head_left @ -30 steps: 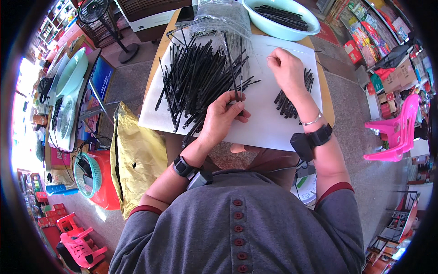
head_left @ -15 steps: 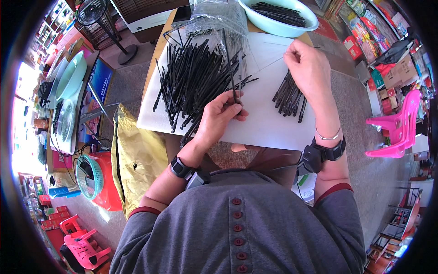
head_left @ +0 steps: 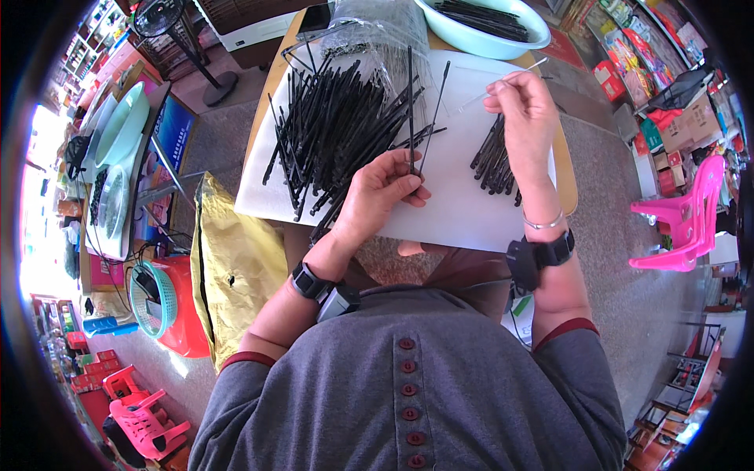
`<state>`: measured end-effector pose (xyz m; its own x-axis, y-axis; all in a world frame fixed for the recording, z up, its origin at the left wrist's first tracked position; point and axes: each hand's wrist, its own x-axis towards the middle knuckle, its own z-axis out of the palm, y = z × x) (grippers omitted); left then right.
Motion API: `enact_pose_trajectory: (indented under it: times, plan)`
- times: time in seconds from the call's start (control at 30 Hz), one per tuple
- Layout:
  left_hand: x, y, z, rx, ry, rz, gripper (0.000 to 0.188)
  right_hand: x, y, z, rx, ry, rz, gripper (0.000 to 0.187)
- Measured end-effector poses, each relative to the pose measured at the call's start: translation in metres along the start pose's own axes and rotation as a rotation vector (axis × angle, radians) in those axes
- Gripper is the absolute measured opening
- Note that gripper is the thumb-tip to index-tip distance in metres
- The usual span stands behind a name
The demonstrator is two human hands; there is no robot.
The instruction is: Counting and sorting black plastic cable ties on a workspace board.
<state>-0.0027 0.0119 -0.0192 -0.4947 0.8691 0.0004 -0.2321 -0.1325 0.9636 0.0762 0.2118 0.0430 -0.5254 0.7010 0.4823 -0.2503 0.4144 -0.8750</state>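
My left hand [head_left: 383,192] is closed at the front of a white board [head_left: 455,220], pinching two thin black sticks [head_left: 411,102] between thumb and fingers. They stand up from the grip and spread apart toward their tops. My right hand [head_left: 525,118] is raised over the right side, its fingertips closed on a thin, clear strip [head_left: 473,102], perhaps a plastic sleeve. Left of my left hand lies a big, loose pile of black sticks [head_left: 326,133]. A smaller, more even bundle of black sticks [head_left: 491,161] lies partly hidden below my right hand.
Behind the large pile lies a clear plastic bag [head_left: 377,31] of thin strips. A pale green basin [head_left: 526,49] with black sticks stands at the far right of the table. A yellow sack [head_left: 236,275] is to the left, and a pink chair [head_left: 695,212] to the right.
My right hand has shifted slightly left, and the clear strip now points out past its fingers. The sticks in my left hand, close together before, have fanned apart.
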Motion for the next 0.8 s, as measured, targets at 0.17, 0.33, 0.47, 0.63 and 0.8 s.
enact_pose_trajectory:
  times: [0.17,0.33,0.47,0.63,0.8]
  plan:
    - [-0.002,0.0,0.001,-0.06,0.01,-0.007,0.034,-0.039,-0.003,-0.001,-0.03,-0.13,0.118,0.004]
    - [-0.001,0.002,0.001,-0.017,0.005,-0.015,0.035,-0.058,0.012,0.003,-0.18,-0.18,0.158,0.006]
    - [-0.004,0.001,-0.003,-0.063,-0.028,-0.016,0.036,-0.054,0.003,0.002,0.254,-0.136,0.348,0.007]
    - [-0.004,0.005,-0.001,-0.071,-0.068,-0.026,0.036,-0.058,0.011,0.001,0.519,-0.167,0.615,0.009]
    - [-0.004,0.004,-0.003,-0.077,-0.098,-0.025,0.037,-0.061,0.012,0.004,0.494,-0.175,0.61,0.01]
